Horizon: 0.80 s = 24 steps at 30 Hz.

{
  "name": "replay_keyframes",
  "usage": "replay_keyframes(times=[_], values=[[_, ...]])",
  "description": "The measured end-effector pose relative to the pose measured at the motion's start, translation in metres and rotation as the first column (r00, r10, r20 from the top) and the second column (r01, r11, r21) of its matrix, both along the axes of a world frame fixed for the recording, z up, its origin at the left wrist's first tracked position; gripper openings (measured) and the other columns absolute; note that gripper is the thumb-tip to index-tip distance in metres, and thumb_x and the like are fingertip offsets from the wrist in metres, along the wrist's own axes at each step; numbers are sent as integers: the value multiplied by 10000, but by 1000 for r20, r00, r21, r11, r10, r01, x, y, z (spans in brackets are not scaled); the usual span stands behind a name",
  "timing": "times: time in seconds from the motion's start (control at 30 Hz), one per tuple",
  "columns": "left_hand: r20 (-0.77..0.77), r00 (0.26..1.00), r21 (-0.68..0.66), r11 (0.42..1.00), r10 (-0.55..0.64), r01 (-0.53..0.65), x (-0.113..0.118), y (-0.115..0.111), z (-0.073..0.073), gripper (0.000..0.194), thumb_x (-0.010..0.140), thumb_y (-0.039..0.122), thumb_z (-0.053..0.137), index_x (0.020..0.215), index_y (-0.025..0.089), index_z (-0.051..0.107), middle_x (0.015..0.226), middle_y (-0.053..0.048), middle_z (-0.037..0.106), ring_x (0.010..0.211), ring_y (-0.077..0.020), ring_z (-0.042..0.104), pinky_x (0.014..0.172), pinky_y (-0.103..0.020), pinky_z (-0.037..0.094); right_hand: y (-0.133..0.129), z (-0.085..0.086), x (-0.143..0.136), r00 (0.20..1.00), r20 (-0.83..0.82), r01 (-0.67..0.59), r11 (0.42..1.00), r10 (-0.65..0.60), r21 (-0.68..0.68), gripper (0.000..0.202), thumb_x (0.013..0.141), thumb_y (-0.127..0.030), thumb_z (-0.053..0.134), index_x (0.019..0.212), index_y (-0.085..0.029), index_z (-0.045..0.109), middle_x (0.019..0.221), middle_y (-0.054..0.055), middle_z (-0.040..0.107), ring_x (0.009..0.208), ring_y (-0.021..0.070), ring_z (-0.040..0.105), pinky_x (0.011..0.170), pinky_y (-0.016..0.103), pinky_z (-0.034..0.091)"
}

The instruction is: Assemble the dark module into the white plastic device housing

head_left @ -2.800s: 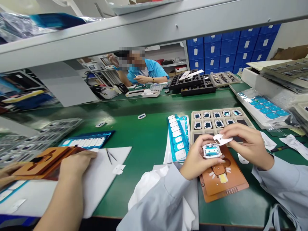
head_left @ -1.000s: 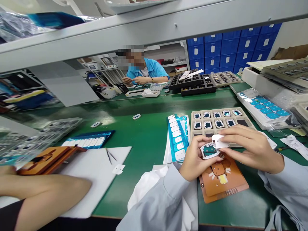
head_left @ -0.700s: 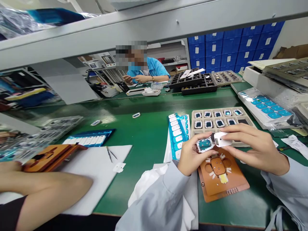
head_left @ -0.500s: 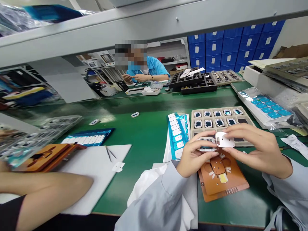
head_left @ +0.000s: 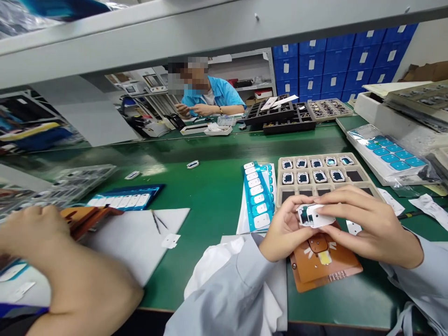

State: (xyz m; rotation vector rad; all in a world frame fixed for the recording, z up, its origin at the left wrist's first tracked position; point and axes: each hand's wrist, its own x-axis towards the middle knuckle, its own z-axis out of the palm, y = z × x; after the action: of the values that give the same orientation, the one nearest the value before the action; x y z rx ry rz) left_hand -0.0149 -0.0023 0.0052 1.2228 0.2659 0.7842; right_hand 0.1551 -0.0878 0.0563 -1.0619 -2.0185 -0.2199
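My left hand (head_left: 280,231) is closed around a small white-rimmed electronic housing (head_left: 305,215), with dark green parts showing inside. From the other side my right hand (head_left: 378,228) pinches a thin white plate (head_left: 324,217) with small holes. The plate covers the right part of the housing; whether the two are stuck together I cannot tell. Below both hands lies an orange fixture plate (head_left: 327,273) with a rounded outline and a yellow patch. Just behind the hands, a beige compartment tray (head_left: 277,186) holds several similar housings, partly hidden by my fingers.
Left of the tray lies a blue sheet with white stickers (head_left: 256,191). At far left a co-worker's arm (head_left: 91,275) reaches over a white mat (head_left: 140,233) with tweezers (head_left: 156,221). Another person (head_left: 213,100) sits opposite, beside black trays (head_left: 289,121). A shelf beam (head_left: 210,28) crosses overhead.
My hands have come lower and closer together, and the white plate has moved left over the housing. The co-worker's arm at left has lifted, its hand coming into view.
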Motion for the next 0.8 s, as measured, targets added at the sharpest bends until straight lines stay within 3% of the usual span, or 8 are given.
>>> replay_keyframes(times=[0.13,0.23,0.47,0.57,0.67,0.8], values=[[-32,999,-46,998,-32,31,1,-2,0,558,584,141,899,1017,212,554,904,22,687,745,-99,678,699,-202,570,0,1,-1,1000,27,-11,1000,11,-1,185,895,-140,630,1071,-193,652,1056,107,715,920,223,651,800,397,568],[37,999,3,999,-38,38,0,-3,-1,561,585,164,907,967,221,499,868,35,707,700,-104,693,670,-216,580,-1,3,-2,999,30,-25,1000,25,-7,177,884,-133,654,1056,-175,654,1050,116,716,912,223,650,798,396,561],[71,997,83,997,-9,3,-1,-4,-11,614,540,281,939,911,194,459,1012,-47,745,796,-163,752,664,-230,610,-7,9,-5,998,23,-61,997,62,-45,194,903,-122,637,1092,-164,643,1082,117,715,924,217,630,777,407,548],[96,995,102,995,-21,11,-1,-4,-14,622,531,274,942,911,183,458,1123,-87,733,1004,-232,734,742,-255,627,-9,11,-6,996,46,-69,996,72,-63,170,920,-111,613,1085,-134,647,1101,124,711,926,203,617,766,389,538],[170,984,172,985,-61,31,-2,-5,-13,552,602,203,907,949,183,478,1233,-110,697,1220,-267,613,865,-285,617,-11,12,-6,995,58,-76,993,81,-85,171,924,-111,612,1091,-126,646,1132,120,701,950,203,601,777,389,532],[273,953,255,965,-132,61,-4,-7,-9,535,656,-3,824,1050,206,528,1319,-53,651,1279,-193,552,970,-241,566,-15,14,-7,995,69,-66,990,75,-122,180,935,-96,583,1103,-137,636,1164,116,694,960,213,595,792,408,538]])
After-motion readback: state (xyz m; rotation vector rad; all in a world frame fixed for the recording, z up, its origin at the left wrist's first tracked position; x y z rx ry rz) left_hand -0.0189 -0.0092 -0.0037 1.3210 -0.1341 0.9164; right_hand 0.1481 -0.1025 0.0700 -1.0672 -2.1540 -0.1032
